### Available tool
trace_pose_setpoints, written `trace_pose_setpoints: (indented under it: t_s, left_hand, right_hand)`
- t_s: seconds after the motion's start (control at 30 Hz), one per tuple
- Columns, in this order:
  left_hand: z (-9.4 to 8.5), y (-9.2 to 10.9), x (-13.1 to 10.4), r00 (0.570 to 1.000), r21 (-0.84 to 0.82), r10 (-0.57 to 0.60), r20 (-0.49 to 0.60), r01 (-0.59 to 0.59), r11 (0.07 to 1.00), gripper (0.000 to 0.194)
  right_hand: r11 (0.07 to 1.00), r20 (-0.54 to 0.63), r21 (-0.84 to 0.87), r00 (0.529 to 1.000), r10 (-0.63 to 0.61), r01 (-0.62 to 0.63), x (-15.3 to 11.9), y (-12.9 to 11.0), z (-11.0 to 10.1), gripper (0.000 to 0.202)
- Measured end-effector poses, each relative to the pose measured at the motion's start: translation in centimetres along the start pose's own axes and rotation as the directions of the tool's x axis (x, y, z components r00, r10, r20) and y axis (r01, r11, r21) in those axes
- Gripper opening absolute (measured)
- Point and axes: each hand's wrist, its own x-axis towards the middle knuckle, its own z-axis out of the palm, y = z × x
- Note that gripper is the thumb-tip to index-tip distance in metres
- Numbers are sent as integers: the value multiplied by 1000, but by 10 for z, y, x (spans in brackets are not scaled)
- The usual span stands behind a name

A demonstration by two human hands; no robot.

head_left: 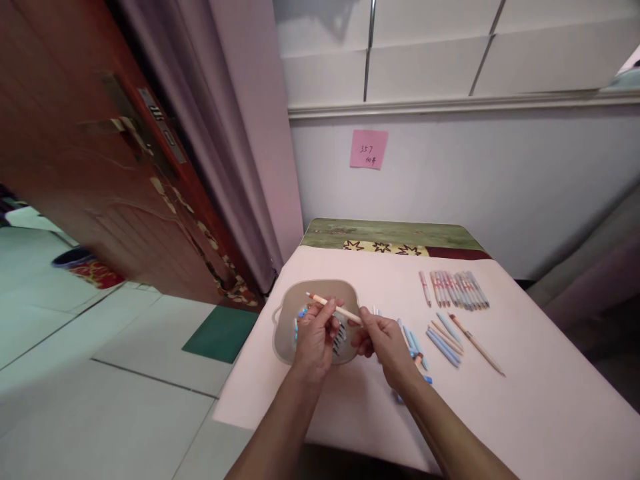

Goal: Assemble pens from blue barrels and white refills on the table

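A peach-coloured pen (347,313) with a white end slants across the space between my hands. Fingers and thumb of my left hand (317,337) are closed round its barrel. My right hand (384,341) pinches the lower right end, so that tip is partly hidden. Below both hands stands a beige plastic basin (285,303) holding small blue, brown and dark-tipped pen parts. Beside my right hand lie blue and peach pen barrels (414,341), partly covered by the hand and forearm.
A row of finished-looking pens (459,290) lies at the right, with a single pink pen (425,289) beside it. Loose barrels (443,347) and a long brown-ended pen assembly (477,345) lie nearer. The pale-covered table (500,427) meets a wall with a pink note (369,149).
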Motion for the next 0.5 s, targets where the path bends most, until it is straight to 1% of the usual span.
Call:
trace_pose_setpoints:
  t_s: [0.07,0.17,0.23,0.3,0.33,0.4,0.43,0.5]
  left_hand:
    - [0,2,-1,1000,11,4,2,-4,1000,35]
    - [-4,6,3,1000,18,13,-15,-13,1000,38]
    - [-10,11,8,996,35,78,-54,-76,997,39]
    - [-18,16,15,977,125,195,-88,-183,975,38]
    - [-23,18,18,964,206,252,-85,-230,951,37]
    - [-32,21,21,942,391,333,-36,-293,872,38]
    - [-36,22,22,933,477,361,0,-317,820,37]
    - [-42,25,19,905,619,418,80,-373,691,32]
  right_hand:
    - [1000,14,0,1000,15,-15,1,1,0,50]
    - [996,-18,1,996,-85,85,1,3,-2,40]
    - [984,-69,-41,982,-176,173,1,2,-6,35]
    - [954,-100,-167,958,-269,250,0,-2,-11,30]
    - [922,-99,-259,941,-323,289,0,-4,-13,26]
    - [806,-62,-454,888,-455,381,-1,-10,-15,19]
    - [731,-32,-533,853,-520,425,-2,-13,-15,16]
    - [607,18,-627,787,-617,489,-3,-19,-12,14]
